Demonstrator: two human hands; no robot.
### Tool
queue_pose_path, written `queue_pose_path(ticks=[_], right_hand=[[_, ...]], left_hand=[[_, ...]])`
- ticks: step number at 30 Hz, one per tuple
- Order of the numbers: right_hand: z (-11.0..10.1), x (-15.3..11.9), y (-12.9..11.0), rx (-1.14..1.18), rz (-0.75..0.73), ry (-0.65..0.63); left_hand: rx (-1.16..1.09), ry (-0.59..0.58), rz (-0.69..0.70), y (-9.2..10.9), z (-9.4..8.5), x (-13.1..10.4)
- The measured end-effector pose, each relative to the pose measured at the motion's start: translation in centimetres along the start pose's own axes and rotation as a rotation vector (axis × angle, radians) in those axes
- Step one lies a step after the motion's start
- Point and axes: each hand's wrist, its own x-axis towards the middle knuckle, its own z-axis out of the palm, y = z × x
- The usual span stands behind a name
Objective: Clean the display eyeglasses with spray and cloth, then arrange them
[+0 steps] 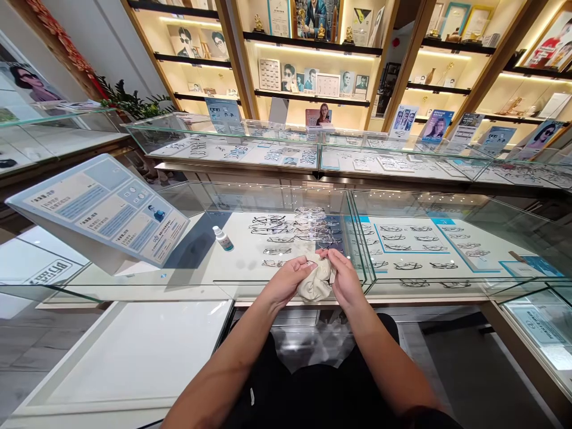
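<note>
A crumpled cream cloth (316, 285) is held between my two hands, above the front edge of a glass display case (250, 274). My left hand (287, 281) is closed on the cloth's left side, thumb on top. On the right side, my right hand (345, 280) pinches the cloth near its upper edge, its fingertips near those of the left. Whether something lies inside the folds cannot be seen. A small white bottle (223, 238) with a blue-green label stands on the glass to the left of my hands.
A large blue-and-white sign (105, 208) stands on the counter at left. Rows of eyeglasses (395, 238) lie inside the cases. An open white drawer (134, 351) extends at lower left. More glass cases (232, 149) and lit shelves (313, 50) stand beyond.
</note>
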Motion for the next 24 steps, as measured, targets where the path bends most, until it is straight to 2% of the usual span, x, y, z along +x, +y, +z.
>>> queue_pose_path(ticks=[8,12,17,20,24], right_hand=[[0.5,-0.1,0.9,-0.055,-0.035,0.084],[1.0,-0.4,1.0,-0.049,-0.087,0.093],[1.0,-0.7,0.9,-0.085,-0.073,0.026],[0.9,-0.8,0.8,-0.105,-0.078,-0.001],[0.8,-0.7,0.5,-0.101,-0.080,0.022]], left_hand=[[0.038,0.019,0.021,-1.1,1.6,0.4],[0.090,0.143,0.119,-1.8,2.5,0.7],[0.167,0.271,0.248,-2.5,2.8,1.2],[0.188,0.281,0.260,-2.4,2.7,1.1],[0.162,0.211,0.192,-1.7,2.6,0.7]])
